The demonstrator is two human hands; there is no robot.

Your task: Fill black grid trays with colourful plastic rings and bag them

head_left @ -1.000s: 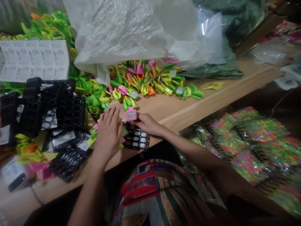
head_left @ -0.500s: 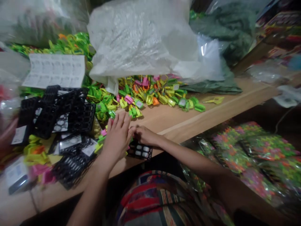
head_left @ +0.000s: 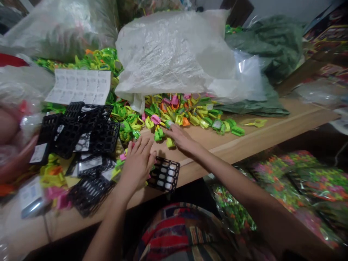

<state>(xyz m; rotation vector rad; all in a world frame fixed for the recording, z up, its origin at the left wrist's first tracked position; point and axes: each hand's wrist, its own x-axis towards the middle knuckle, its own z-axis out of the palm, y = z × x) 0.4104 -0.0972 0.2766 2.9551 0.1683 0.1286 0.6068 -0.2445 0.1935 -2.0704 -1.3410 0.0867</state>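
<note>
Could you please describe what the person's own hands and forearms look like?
The left hand and right hand are gloveless, and both forearms show no sleeves. No ring, watch or bracelet is visible, though the picture is slightly blurred.

Both hands near 1 black slotted tray on wood.

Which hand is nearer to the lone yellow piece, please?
Right: the right hand is left of the yellow piece, at the pile; the left hand is farther left, by a tray.
</note>
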